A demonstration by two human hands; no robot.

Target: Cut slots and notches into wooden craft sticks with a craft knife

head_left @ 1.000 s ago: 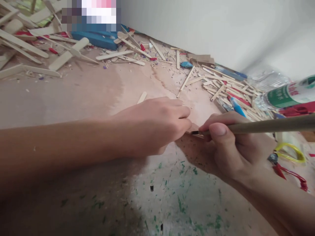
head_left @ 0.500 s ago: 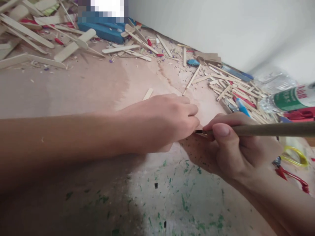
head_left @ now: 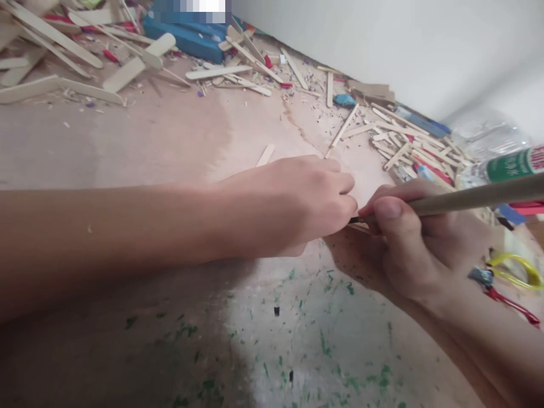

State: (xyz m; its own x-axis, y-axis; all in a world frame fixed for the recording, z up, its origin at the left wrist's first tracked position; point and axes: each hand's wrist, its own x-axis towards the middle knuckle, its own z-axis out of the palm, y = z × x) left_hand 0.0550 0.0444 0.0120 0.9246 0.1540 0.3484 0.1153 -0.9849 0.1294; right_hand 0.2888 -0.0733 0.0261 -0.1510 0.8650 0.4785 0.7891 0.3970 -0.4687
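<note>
My left hand point(head_left: 306, 201) is closed, knuckles up, over the worktop at the centre. Its fingertips are hidden beneath it. A thin pale edge shows just beyond its fingers, too little to name. In my right hand point(head_left: 408, 226) is a long tool with a thick greyish-brown handle point(head_left: 476, 194), pinched low between thumb and fingers. The tool's dark narrow tip meets the left hand's index knuckle area; whether it is a blade or a brush I cannot tell. A wooden craft stick point(head_left: 266, 154) peeks out behind my left hand.
Loose craft sticks lie at the far left point(head_left: 55, 34) and in a pile point(head_left: 419, 144) at the right. A blue box point(head_left: 182, 39) stands at the back. Along the right are a plastic bottle point(head_left: 510, 164), a yellow ring-shaped thing point(head_left: 516, 266) and a red-handled tool point(head_left: 512, 305).
The view has shifted, so the scene sits slightly higher and further right. The tool's handle slants up more steeply at its rear end. Both hands keep their grip and stay close together.
</note>
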